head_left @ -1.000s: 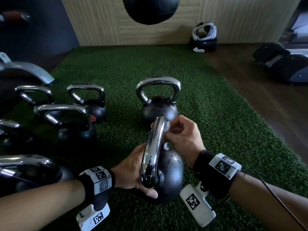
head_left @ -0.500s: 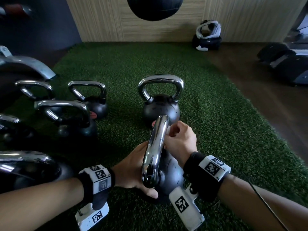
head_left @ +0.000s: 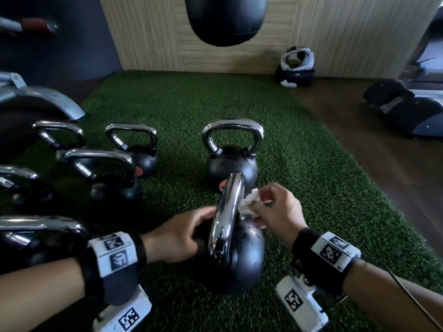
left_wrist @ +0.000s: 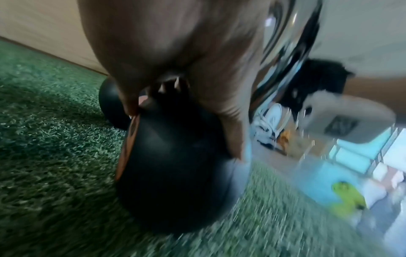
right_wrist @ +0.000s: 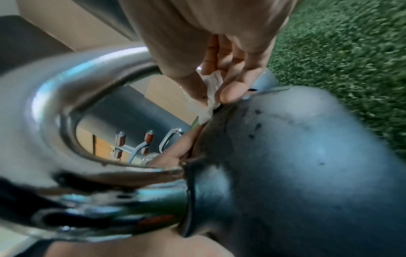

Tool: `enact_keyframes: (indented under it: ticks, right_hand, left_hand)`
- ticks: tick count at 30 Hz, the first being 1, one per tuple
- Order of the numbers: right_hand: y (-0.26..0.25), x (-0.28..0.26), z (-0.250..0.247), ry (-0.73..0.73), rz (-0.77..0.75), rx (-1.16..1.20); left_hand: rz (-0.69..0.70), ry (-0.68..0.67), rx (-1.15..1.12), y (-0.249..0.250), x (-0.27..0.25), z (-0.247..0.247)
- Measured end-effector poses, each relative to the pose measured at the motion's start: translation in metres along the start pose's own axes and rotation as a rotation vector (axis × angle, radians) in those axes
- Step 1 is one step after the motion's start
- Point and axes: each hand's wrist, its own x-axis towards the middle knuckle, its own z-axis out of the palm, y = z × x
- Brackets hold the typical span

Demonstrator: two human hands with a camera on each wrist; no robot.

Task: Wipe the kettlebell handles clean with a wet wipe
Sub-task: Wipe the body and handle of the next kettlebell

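Lower centre of the head view: a round matte-black kettlebell (head_left: 236, 257) with a polished chrome loop handle (head_left: 226, 219) stands on coarse green artificial turf (head_left: 311, 188). The left hand (head_left: 177, 238) cups the ball's left side, fingers curled against it; their tips are hidden behind the handle. The right hand (head_left: 278, 209) pinches a crumpled white wet wipe (head_left: 249, 204) between thumb and fingers, just right of the handle above the ball. The left wrist view is blurred. A second black kettlebell (head_left: 232, 161) stands just behind; open turf lies to the right.
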Motion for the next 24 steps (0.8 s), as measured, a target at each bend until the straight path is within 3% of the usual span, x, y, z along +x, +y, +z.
enact_keyframes:
  ticks: [2,4,7,9,13,17,24]
  right_hand:
    - [-0.003,0.009,-0.015,0.009,-0.015,0.03]
    - [-0.01,0.02,-0.022,-0.01,0.0,0.079]
    - [-0.027,0.033,-0.019,-0.145,-0.069,0.0]
    - [-0.039,0.037,-0.013,-0.303,-0.123,-0.027]
    - [-0.043,0.047,-0.008,-0.42,-0.234,-0.051]
    - [-0.055,0.05,-0.013,-0.377,-0.31,-0.342]
    - [-0.045,0.045,-0.033,-0.271,-0.353,-0.456]
  left_hand:
    - [-0.086,0.156,-0.161,0.025,-0.01,-0.018]
    - [-0.095,0.243,-0.152,0.051,-0.02,-0.028]
    - [-0.087,0.155,0.297,0.086,-0.036,-0.022]
    - [-0.059,0.204,0.535,0.097,-0.036,-0.008]
    - [0.037,0.316,0.513,0.092,-0.032,0.009]
    - [0.043,0.258,0.427,0.087,-0.029,0.006]
    - [0.142,-0.011,0.442,0.071,-0.017,-0.026]
